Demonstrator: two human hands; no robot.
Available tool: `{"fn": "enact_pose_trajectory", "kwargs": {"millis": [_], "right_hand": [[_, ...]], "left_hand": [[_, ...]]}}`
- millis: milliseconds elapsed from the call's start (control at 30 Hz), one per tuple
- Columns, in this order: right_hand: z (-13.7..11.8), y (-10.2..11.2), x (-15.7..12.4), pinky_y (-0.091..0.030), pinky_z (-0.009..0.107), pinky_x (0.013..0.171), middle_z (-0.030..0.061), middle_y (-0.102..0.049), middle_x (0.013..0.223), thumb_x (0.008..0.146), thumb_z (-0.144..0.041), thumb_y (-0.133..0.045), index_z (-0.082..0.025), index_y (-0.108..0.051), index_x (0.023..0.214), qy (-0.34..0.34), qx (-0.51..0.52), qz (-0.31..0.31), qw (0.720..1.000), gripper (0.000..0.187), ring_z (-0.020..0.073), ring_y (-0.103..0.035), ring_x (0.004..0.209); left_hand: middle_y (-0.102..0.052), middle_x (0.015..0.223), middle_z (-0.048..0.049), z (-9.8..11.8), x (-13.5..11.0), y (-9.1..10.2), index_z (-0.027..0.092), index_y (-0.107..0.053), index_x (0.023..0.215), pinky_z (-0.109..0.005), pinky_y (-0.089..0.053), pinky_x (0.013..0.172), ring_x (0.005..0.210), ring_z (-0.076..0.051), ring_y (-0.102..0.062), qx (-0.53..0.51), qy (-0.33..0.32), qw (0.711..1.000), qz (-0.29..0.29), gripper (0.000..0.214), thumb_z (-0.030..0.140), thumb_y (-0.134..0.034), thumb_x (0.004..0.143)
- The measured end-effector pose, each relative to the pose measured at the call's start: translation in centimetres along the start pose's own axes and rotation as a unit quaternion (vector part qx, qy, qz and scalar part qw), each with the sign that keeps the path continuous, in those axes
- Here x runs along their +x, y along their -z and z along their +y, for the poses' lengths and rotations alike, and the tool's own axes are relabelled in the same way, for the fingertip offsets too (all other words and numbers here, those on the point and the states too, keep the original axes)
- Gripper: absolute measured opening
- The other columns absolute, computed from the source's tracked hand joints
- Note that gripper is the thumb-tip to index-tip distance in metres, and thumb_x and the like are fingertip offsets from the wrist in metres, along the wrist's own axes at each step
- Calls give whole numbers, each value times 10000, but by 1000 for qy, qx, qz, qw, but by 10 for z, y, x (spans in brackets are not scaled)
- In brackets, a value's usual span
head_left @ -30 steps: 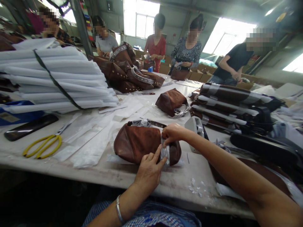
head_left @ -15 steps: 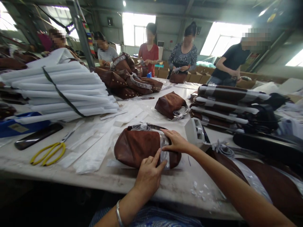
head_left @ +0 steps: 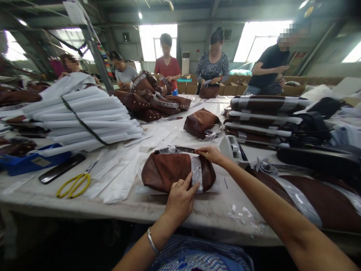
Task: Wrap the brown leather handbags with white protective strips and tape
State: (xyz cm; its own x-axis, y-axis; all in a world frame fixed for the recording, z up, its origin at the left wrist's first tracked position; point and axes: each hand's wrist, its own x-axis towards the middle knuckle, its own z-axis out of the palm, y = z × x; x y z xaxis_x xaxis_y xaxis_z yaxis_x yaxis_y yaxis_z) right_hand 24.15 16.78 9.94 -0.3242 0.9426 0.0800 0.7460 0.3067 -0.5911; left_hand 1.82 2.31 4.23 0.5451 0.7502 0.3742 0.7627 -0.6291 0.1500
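Note:
A brown leather handbag lies on the table in front of me, a clear plastic strip wrapped around its right part. My left hand rests on the bag's near side, index finger and thumb stretched apart against the strip, gripping nothing. At the bag's far edge, my right hand has its fingers pinched on the dark studded strap. Grey wrapping covers another part of the strap near the top of the bag. White sheet material shows beneath the bag.
Yellow-handled scissors, a black phone-like slab and a blue tray lie left. Behind them is a stack of white padding. A second bag, a white tape dispenser and stacked bags stand right. Several people work opposite.
My right hand has moved from the plastic strip to the strap at the far edge and its fingers have closed. My left hand stays on the strip. The camera view has shifted slightly.

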Motion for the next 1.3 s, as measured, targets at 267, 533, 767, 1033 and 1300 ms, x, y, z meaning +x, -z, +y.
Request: {"fn": "enact_pose_trajectory", "kwargs": {"millis": [267,533,767,1033,1300], "right_hand": [[-32,-49,-114,-373,543,1137,89,-551,1458,911,-293,-642,-300,-582,1391,216,-120,37,968,484,310,-510,1332],[1,-39,-104,-324,563,1145,47,-566,1449,882,-11,-456,-297,-566,1397,228,-277,35,933,599,284,-518,1321],[-27,-80,-145,-466,522,1056,74,-697,1247,930,-210,-499,-295,-729,1155,79,-31,187,979,333,306,-631,1160],[-87,-140,-132,-566,348,834,34,-712,934,712,-456,-788,-216,-698,933,-220,524,56,821,339,224,-678,902],[-107,-169,-90,-572,384,894,-8,-611,761,661,-309,-699,-261,-531,671,-211,659,218,688,176,207,-636,848]], "left_hand": [[-488,1519,-62,-31,-20,12,229,-518,1411,-398,-446,1102,1247,-192,-561,-38,-62,996,47,444,174,-528,971],[-524,1484,-101,-99,-50,56,205,-449,1473,-536,-334,1189,1373,-253,-497,131,-76,988,14,542,101,-538,948],[-599,1407,-88,-121,-60,16,182,-536,1408,-449,-467,1125,1333,-224,-544,69,-54,991,99,477,49,-430,962],[-586,1424,-74,-121,-58,5,208,-517,1425,-470,-475,1126,1346,-220,-532,19,-28,993,114,503,49,-415,958],[-625,1379,-66,-118,-60,7,211,-569,1363,-448,-491,1113,1321,-196,-557,-3,-2,991,136,429,83,-446,974]]}}
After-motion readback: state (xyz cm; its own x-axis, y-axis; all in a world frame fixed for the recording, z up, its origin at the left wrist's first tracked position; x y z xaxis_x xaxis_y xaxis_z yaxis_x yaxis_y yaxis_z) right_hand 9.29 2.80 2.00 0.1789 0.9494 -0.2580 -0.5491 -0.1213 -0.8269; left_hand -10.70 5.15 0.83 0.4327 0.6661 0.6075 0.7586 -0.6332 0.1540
